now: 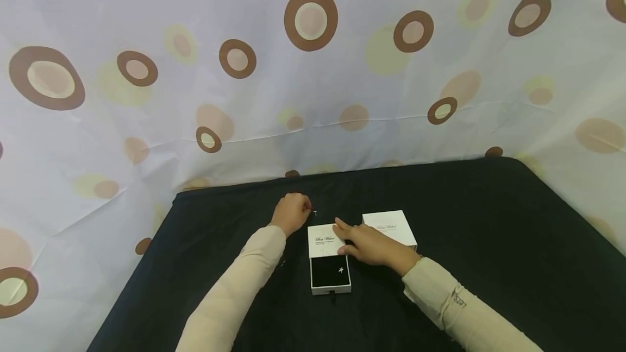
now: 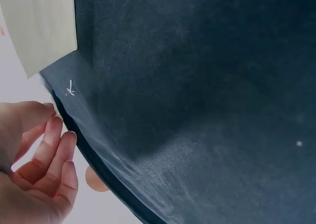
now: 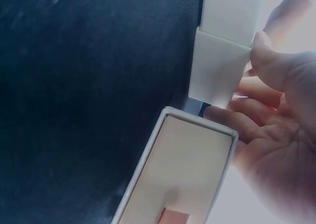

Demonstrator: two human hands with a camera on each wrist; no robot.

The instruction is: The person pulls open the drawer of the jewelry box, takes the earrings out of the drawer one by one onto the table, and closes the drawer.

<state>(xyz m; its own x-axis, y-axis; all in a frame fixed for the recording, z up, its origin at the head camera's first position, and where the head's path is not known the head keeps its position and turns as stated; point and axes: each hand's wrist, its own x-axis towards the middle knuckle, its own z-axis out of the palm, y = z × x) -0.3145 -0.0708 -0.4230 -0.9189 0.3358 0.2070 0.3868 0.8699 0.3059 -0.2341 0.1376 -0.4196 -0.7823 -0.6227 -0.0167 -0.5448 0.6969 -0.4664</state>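
Note:
A white drawer-style jewelry box (image 1: 326,240) lies on the black cloth, its drawer (image 1: 330,290) pulled out toward me. On the drawer's black pad sits a small silver star-shaped piece (image 1: 340,270). My right hand (image 1: 374,244) holds the box sleeve, its thumb (image 3: 269,61) at the side and a finger curled round the far end. Beyond the box, my left hand (image 1: 292,212) hovers with thumb and fingertips close together and nothing visible between them. Just past those fingertips, a small silver branched piece (image 2: 70,88) lies on the cloth.
A second white box (image 1: 391,226) with printed lettering stands right of the first, partly behind my right hand; its recessed end (image 3: 190,150) shows a pinkish tab. Another tiny shiny piece (image 1: 282,263) lies beside my left sleeve. A patterned curtain (image 1: 313,96) hangs behind the table.

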